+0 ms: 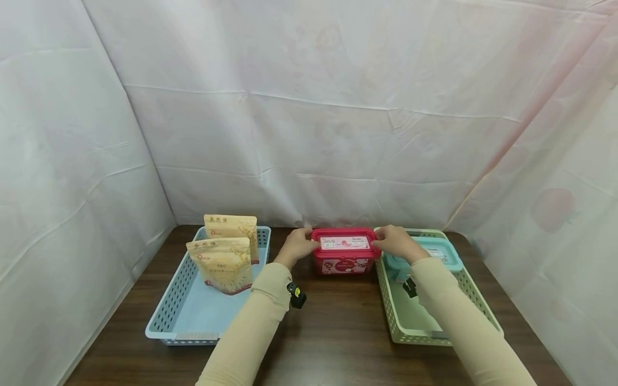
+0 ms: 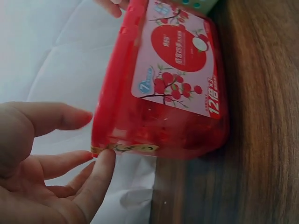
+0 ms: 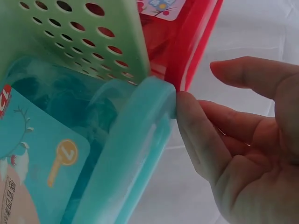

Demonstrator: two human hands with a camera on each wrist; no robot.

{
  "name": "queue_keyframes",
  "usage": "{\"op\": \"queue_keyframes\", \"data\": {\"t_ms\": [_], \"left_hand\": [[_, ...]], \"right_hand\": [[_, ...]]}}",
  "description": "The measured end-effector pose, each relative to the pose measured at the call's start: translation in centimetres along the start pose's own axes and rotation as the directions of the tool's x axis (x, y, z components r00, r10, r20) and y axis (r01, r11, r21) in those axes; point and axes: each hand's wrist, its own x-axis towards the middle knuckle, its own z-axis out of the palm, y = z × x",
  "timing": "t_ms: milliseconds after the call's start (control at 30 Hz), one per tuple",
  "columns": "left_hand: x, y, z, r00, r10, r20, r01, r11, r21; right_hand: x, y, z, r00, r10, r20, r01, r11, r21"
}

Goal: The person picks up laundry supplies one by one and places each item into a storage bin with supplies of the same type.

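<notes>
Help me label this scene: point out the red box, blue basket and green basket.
Red box point(image 1: 344, 243), head view, lid label.
Blue basket point(image 1: 205, 311), head view, inside floor.
Green basket point(image 1: 414, 312), head view, inside floor.

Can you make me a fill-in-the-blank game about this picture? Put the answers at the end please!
1. The blue basket holds ____ yellow bags.
2. The person's left hand and right hand are at opposite ends of a ____ box.
3. The teal tub sits inside the ____ basket.
4. The wood-look table is dark ____ in colour.

Missing words: two; red; green; brown.
</notes>
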Motion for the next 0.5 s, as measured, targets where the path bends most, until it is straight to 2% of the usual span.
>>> {"op": "queue_keyframes", "data": {"t_ms": [333, 500], "left_hand": [[0.2, 0.0, 0.2, 1.000, 0.003, -0.025, -0.003, 1.000, 0.010], [0.3, -0.2, 0.2, 1.000, -0.008, -0.015, 0.008, 1.000, -0.010]], "right_hand": [[1.1, -0.2, 0.5, 1.000, 0.012, -0.009, -0.013, 0.994, -0.108], [1.3, -0.4, 0.5, 1.000, 0.024, -0.015, -0.026, 0.991, -0.132]]}}
